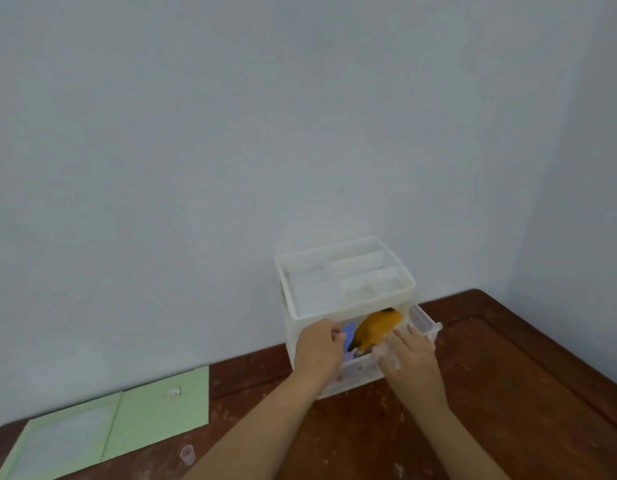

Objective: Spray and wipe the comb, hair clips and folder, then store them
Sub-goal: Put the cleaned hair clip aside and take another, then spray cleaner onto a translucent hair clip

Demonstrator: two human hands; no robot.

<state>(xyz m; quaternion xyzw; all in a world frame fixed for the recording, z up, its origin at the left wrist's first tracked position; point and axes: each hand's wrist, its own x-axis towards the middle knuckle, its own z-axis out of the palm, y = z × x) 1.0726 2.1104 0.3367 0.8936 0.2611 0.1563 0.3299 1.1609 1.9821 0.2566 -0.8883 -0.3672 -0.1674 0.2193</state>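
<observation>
A white plastic drawer organiser [348,296] stands on the wooden table against the wall, with its upper drawer [426,323] pulled out. An orange comb [376,329] lies slanted inside the drawer. Beside it is a blue hair clip [349,334]. My left hand [317,346] is at the drawer's left side, its fingers curled round the blue clip. My right hand [409,355] rests on the drawer's front right edge with its fingers fairly straight. A light green folder [109,427] lies open on the table at the lower left.
A small white object [173,393] lies on the folder's right page. A small clear cap [187,455] stands on the table near the folder. The organiser's top tray has several empty compartments. Bare table [507,393] stretches to the right, with walls behind and to the right.
</observation>
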